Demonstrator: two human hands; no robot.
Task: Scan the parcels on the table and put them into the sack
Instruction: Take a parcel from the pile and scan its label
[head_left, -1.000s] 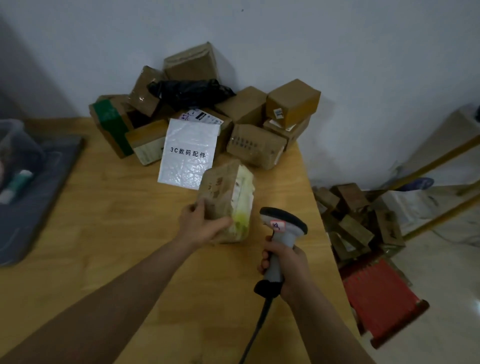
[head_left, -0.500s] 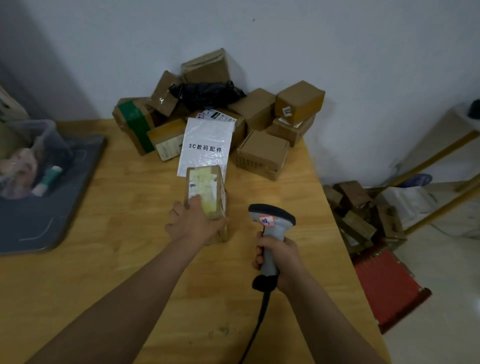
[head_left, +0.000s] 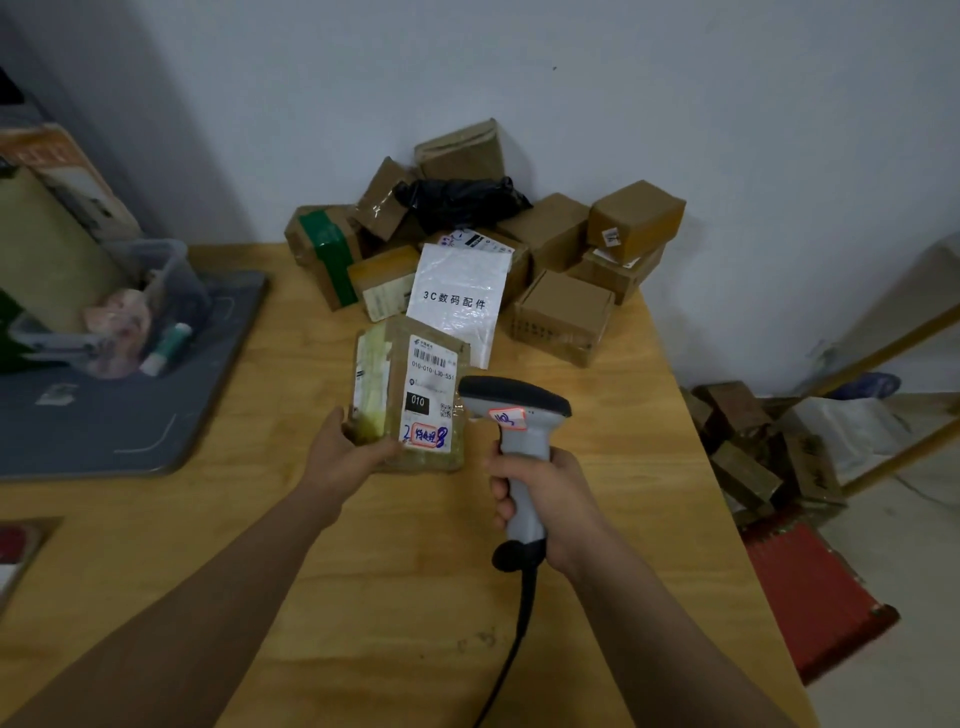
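Left hand (head_left: 347, 460) pinches the parcel (head_left: 387, 415) by its near-left corner while the right hand (head_left: 545, 501) curls tight round the scanner (head_left: 514, 410), whose head, crowding the label (head_left: 430, 402), may miss the far barcode (head_left: 431, 357).

The one view comes from the person's head, a wide-angle look forward and steeply down over the table (head_left: 415, 597), with both forearms running in from the bottom edge to the left hand (head_left: 345, 457) and right hand (head_left: 545, 499) near mid-frame. It sits close to the hands, near enough that print on the parcel (head_left: 415, 400) beside the scanner (head_left: 511, 400) can be read. It faces the wall (head_left: 675, 104) behind the pile (head_left: 561, 312) at the table's far edge, taking in the tray (head_left: 130, 415) at left and the floor (head_left: 909, 597) at right.
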